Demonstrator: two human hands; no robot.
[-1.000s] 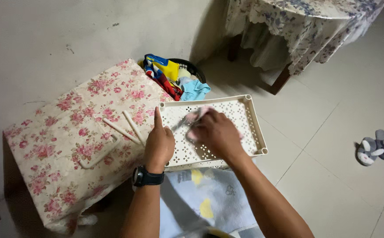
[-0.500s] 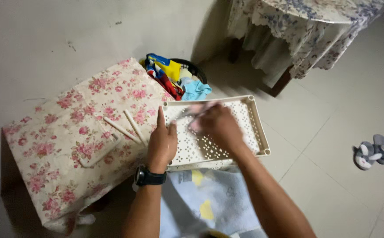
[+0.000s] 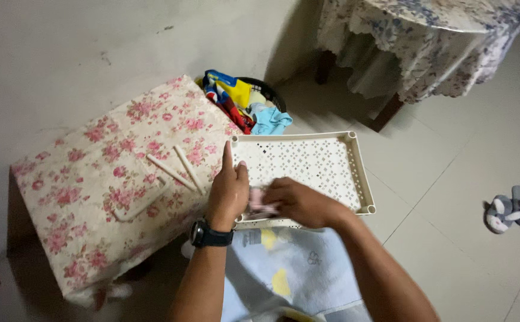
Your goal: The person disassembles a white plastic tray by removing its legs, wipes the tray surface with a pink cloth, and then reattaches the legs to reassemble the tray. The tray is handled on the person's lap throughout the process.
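A cream perforated plastic tray (image 3: 325, 164) lies flat, partly on a low table covered with a pink floral cloth (image 3: 99, 173). My left hand (image 3: 227, 194) rests on the tray's left edge, index finger pointing up, a black watch on the wrist. My right hand (image 3: 298, 203) presses a small pink cloth (image 3: 258, 203) against the tray's near left part, close to my left hand. The cloth is mostly hidden under my fingers.
Two cream plastic rods (image 3: 176, 170) and a flat cream piece (image 3: 134, 206) lie on the floral cloth. A dark basket of colourful clothes (image 3: 245, 107) stands behind the tray. A table with a draped floral cloth (image 3: 415, 42) is at the back right; grey slippers (image 3: 510, 211) sit on the tiled floor.
My right hand has moved with the pink cloth from the tray's far middle toward its near left part, next to my left hand. The left hand has stayed on the edge.
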